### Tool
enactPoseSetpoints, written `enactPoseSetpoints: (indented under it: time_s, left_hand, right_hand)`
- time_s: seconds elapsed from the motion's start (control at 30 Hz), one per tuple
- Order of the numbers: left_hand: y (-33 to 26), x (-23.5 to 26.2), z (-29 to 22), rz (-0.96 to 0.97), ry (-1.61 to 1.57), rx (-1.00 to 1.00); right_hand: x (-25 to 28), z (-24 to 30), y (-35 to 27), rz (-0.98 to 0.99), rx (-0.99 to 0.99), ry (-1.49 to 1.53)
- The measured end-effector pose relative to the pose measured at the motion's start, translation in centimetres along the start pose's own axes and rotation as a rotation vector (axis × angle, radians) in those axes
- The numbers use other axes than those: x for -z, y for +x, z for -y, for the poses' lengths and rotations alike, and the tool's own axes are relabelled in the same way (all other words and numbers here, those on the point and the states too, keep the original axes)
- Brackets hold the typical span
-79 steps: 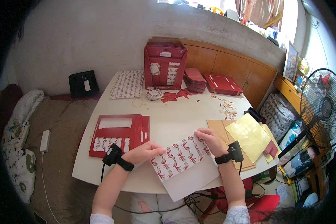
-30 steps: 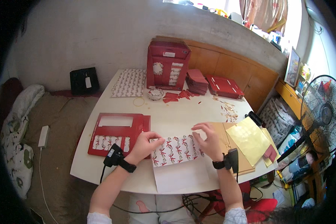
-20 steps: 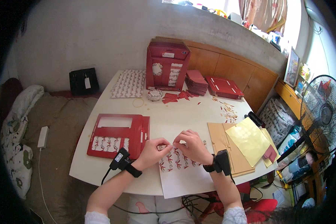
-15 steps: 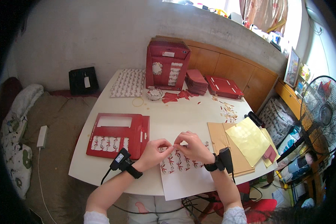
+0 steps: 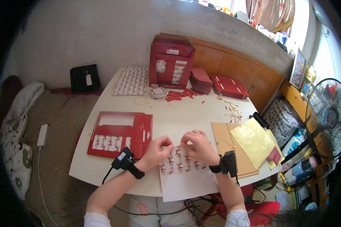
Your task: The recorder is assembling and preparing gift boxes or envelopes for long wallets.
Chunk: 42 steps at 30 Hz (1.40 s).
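My left hand (image 5: 158, 153) hovers over the upper left part of a sheet printed with red bows and leaves (image 5: 180, 163), which lies on a white sheet of paper (image 5: 187, 187). Thumb and forefinger are pinched together; anything between them is too small to make out. Across a narrow gap, my right hand (image 5: 199, 146) is also curled in a pinch above the same sheet's upper right, its fingertips facing the left ones. What it may hold is hidden. Left of my hands lies a flat red window box (image 5: 138, 130) with a patterned sheet showing in its lower window.
At the back of the white table (image 5: 170, 121) stand a tall red box (image 5: 165, 79), stacked red cards (image 5: 201, 84) and red folders (image 5: 231, 89). Brown cardboard (image 5: 220, 142) and yellow sheets (image 5: 250, 140) lie to the right, near a black fan (image 5: 329, 117).
My hands were touching at the fingertips and have drawn apart, the left slightly leftward, the right slightly rightward. More of the printed sheet shows between them.
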<state>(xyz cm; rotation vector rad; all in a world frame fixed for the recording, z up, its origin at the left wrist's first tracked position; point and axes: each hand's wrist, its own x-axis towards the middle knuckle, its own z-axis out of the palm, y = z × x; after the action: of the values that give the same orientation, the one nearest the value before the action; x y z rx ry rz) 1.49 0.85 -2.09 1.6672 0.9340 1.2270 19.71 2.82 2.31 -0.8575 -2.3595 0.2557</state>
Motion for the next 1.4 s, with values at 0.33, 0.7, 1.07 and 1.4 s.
enactPoseSetpoints:
  time_s: [0.33, 0.7, 1.07, 1.4]
  left_hand:
    - [-0.1, 0.2, 0.2, 0.053, -0.054, 0.119]
    - [0.1, 0.4, 0.2, 0.088, -0.054, 0.157]
    - [0.0, 1.0, 0.3, 0.033, -0.081, 0.179]
    - [0.1, 1.5, 0.3, -0.096, -0.028, 0.183]
  right_hand:
    - [-0.4, 0.2, -0.5, 0.065, -0.054, 0.005]
    - [0.0, -0.4, -1.1, 0.082, -0.041, 0.032]
    - [-0.5, -1.0, -1.0, 0.068, -0.103, 0.152]
    - [0.4, -1.8, -1.7, 0.001, -0.223, 0.142]
